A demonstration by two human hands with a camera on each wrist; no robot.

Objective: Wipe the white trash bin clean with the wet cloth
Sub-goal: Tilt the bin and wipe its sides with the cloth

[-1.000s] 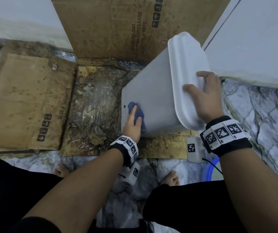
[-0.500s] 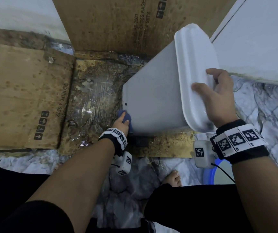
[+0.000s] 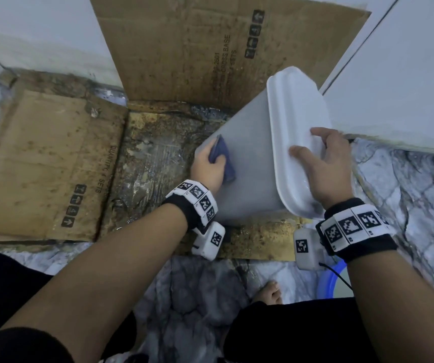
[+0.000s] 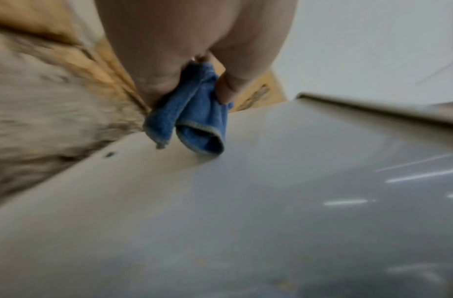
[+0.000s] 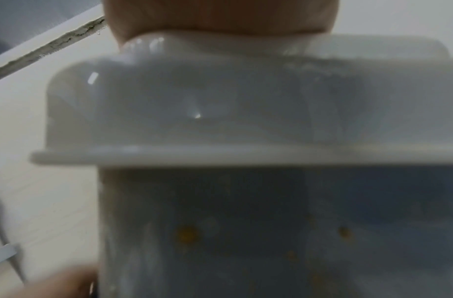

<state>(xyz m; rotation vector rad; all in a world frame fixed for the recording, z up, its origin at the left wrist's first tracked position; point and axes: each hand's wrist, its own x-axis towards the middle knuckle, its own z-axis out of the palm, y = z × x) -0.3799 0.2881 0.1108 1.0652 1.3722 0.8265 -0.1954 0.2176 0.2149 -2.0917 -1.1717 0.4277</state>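
The white bin (image 3: 250,163) is tipped over on its side, its lid (image 3: 295,132) turned toward the right and its base toward the left. It rests on wet, stained cardboard (image 3: 155,163) laid on the floor, with another cardboard sheet (image 3: 40,163) lying flat to the left and a third (image 3: 197,48) propped against the wall behind.

The blue cloth (image 3: 223,159) is held by the left hand (image 3: 209,170) and pressed flat against the bin's upper side wall, near the base end. In the left wrist view the cloth (image 4: 192,113) is seen folded, pinched between the thumb and the curled fingers (image 4: 228,86), its lower fold touching the wall of the bin (image 4: 271,201).

The lid is gripped by the right hand (image 3: 325,169): the thumb is laid across the lid's top face and the fingers are curled round its far edge. In the right wrist view the lid (image 5: 220,104) fills the frame, with the hand (image 5: 220,14) over its upper edge, and a few small yellowish spots are seen on the bin's wall (image 5: 245,231) below the lid's rim.

Marbled floor tiles (image 3: 407,200) are visible to the right of the bin. Part of a blue basin (image 3: 327,281) shows under the right wrist, and bare toes (image 3: 269,293) are seen on the floor near it.
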